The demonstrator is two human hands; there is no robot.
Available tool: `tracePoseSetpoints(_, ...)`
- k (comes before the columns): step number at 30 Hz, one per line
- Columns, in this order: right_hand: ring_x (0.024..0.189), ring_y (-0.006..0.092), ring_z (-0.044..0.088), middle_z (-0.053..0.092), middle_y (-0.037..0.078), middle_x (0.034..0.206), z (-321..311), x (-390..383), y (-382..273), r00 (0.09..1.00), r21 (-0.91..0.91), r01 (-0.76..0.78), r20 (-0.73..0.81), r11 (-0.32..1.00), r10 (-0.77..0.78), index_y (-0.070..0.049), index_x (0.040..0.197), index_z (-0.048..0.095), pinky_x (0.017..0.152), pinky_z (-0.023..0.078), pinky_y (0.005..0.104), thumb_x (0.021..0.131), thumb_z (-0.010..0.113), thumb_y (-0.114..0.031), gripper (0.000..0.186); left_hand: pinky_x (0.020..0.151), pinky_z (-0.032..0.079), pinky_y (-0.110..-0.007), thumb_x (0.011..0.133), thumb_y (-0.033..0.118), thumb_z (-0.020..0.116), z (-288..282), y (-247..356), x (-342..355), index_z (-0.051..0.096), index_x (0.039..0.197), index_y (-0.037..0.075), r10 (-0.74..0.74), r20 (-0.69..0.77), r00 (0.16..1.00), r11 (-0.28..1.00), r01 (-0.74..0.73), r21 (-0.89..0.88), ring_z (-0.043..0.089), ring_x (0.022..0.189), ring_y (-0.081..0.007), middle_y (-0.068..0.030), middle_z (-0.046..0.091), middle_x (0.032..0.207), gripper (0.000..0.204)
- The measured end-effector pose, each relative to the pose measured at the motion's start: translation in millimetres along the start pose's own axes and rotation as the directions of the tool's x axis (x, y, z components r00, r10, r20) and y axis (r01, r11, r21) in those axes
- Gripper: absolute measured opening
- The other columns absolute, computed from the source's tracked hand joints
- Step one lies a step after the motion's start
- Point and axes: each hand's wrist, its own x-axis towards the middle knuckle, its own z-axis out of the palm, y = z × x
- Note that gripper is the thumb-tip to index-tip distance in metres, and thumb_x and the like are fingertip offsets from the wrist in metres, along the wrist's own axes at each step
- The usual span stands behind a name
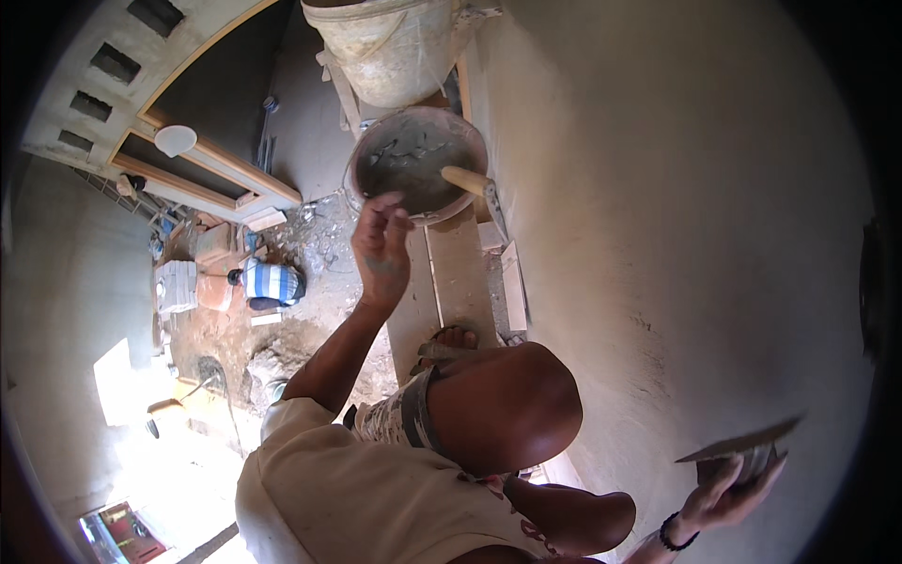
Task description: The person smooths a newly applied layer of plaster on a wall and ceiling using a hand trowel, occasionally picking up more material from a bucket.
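My right hand (731, 496) grips a plastering trowel (742, 440) at the lower right, its thin flat blade close to the grey plastered wall (648, 244). Whether the blade touches the wall I cannot tell. My left hand (383, 246) is raised at the near rim of a round bucket (479, 141), its fingers loosely bent and apart with nothing visible in them. Wet grey mortar (413, 155) lies inside that bucket. Across its right rim rests a second trowel (463, 179), wooden handle over the mortar and metal part hanging outside.
A large whitish bucket (390, 56) stands just beyond the mortar. My foot (451, 343) is on a narrow plank (460, 273) high above the rubble-strewn floor. Down at the left, a person in a striped shirt (272, 281) crouches beside stacked blocks (177, 287). A wood-framed opening (202, 174) stands behind.
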Motion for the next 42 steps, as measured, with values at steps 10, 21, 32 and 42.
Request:
tracePoseSetpoints(10, 0.107, 0.0167, 0.058, 0.067, 0.009, 0.114, 284, 86, -232, 0.269, 0.461, -0.837, 0.816, 0.295, -0.512, -0.002, 0.128, 0.061, 0.1, 0.042, 0.0297, 0.101, 0.057, -0.022, 0.033, 0.08, 0.048, -0.035, 0.092, 0.011, 0.061, -90, -110, 37, 0.032, 0.148, -0.001, -0.256, -0.43, 0.866, 0.889, 0.385, 0.247, 0.052, 0.093, -0.019, -0.0152, 0.051, 0.111, 0.064)
tracePoseSetpoints(21, 0.108, 0.0143, 0.061, 0.068, 0.007, 0.118, 431, 70, -393, 0.101, 0.299, -0.922, 0.796, 0.244, -0.596, -0.008, 0.125, 0.067, 0.096, 0.047, 0.0301, 0.1, 0.055, -0.021, 0.031, 0.075, 0.051, -0.028, 0.099, 0.018, 0.056, -108, -153, 31, 0.012, 0.154, -0.007, -0.2, -0.137, 0.97, 0.954, 0.224, 0.197, 0.061, 0.082, -0.0136, -0.0104, 0.065, 0.088, 0.075)
tracePoseSetpoints(32, 0.1, 0.0159, 0.063, 0.071, 0.007, 0.111, 476, 35, -450, 0.181, 0.413, -0.832, 0.833, 0.37, -0.523, -0.006, 0.119, 0.07, 0.089, 0.048, 0.0315, 0.1, 0.051, -0.019, 0.029, 0.064, 0.044, -0.027, 0.097, 0.016, 0.054, -81, -124, 40, 0.021, 0.154, -0.006, -0.258, -0.286, 0.923, 0.905, 0.335, 0.263, 0.048, 0.069, -0.0105, -0.0041, 0.055, 0.076, 0.069)
tracePoseSetpoints(42, 0.102, 0.0148, 0.063, 0.071, 0.006, 0.112, 477, 44, -445, 0.024, 0.316, -0.874, 0.787, 0.37, -0.616, -0.007, 0.12, 0.07, 0.093, 0.049, 0.0319, 0.101, 0.05, -0.017, 0.03, 0.066, 0.045, -0.029, 0.097, 0.014, 0.052, -79, -120, 45, 0.023, 0.152, -0.007, -0.189, -0.265, 0.945, 0.885, 0.281, 0.371, 0.049, 0.069, -0.0149, -0.0082, 0.055, 0.077, 0.065)
